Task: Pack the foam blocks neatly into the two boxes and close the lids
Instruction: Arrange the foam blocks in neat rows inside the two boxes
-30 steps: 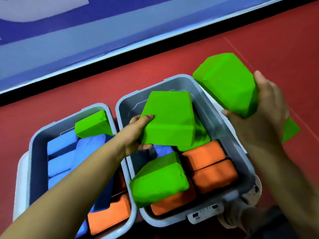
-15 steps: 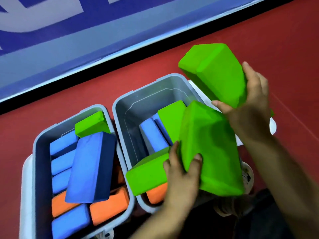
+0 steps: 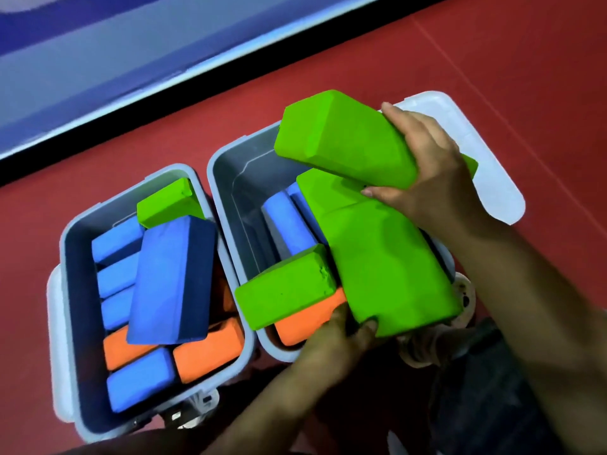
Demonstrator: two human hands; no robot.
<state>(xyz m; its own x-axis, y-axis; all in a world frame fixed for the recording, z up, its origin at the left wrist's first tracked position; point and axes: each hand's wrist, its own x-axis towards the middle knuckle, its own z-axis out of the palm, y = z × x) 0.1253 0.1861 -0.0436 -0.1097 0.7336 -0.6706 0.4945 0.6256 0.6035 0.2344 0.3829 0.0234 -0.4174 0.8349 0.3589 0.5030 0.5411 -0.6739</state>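
On the red floor (image 3: pixel 492 77) sit two grey plastic boxes, side by side and nearly touching, both with no lid on top. The right box (image 3: pixel 226 192) is the one both hands are busy at. The right hand (image 3: pixel 427 172) is above the far end of this box, and its fingers and thumb are curled around a big green foam block (image 3: pixel 341 142) that it holds tilted over the box's far rim. Just under that block, a second big green block (image 3: pixel 387 257) lies slanted along the right side of the right box, sticking up past the rim. The left hand (image 3: pixel 338 339) is at the near end of the right box, and its fingers pinch the near bottom edge of this second block. A smaller green block (image 3: pixel 285 287) lies across the near left part of the right box, on top of an orange block (image 3: pixel 305 320). Light blue blocks (image 3: pixel 282 218) stand deeper inside, toward the far end. A white lid (image 3: pixel 486 172) lies flat on the floor, right of the right box, behind the right hand. The left box (image 3: pixel 75 323) holds light blue and orange blocks in rows, with a dark blue block (image 3: pixel 170 280) lying loose and tilted on top of them, and a small green block (image 3: pixel 164 201) at its far end.
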